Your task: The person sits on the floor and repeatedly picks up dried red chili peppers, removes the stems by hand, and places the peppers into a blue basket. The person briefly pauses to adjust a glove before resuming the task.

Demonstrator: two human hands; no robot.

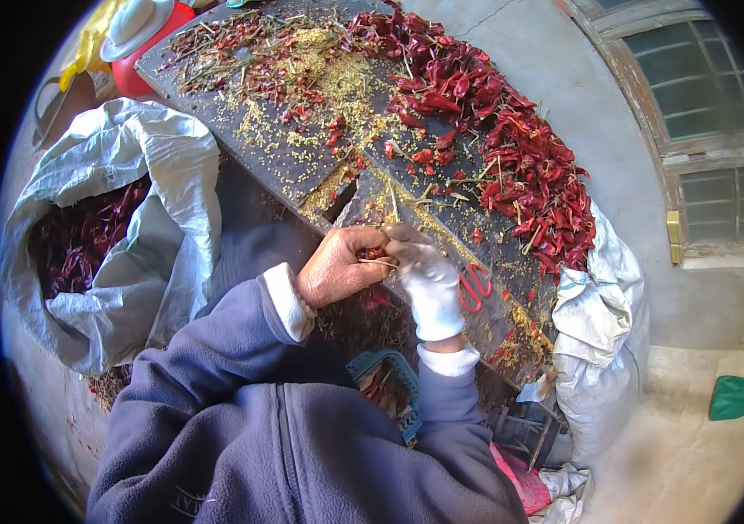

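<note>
My bare left hand (344, 263) is closed around a dried red chili pepper (372, 253); a thin stem sticks out near the thumb. Against its fingertips rests my right hand (423, 270), in a white glove with soiled fingers. Its fingers are bent and blurred, so what they grip is unclear. Both hands are over the near edge of a dark board table (267, 157) strewn with yellow seeds and pepper scraps. Red-handled scissors (474, 288) lie just right of the glove. Along the table's far right side runs a heap of dried red chilies (529, 154).
An open white woven sack (178, 141) of dried chilies stands at the left. Below my hands is a blue plastic basket (381, 360) with scraps. A red bucket (132, 75) sits beyond the sack. Another white sack (598, 380) stands at the right, by the wall.
</note>
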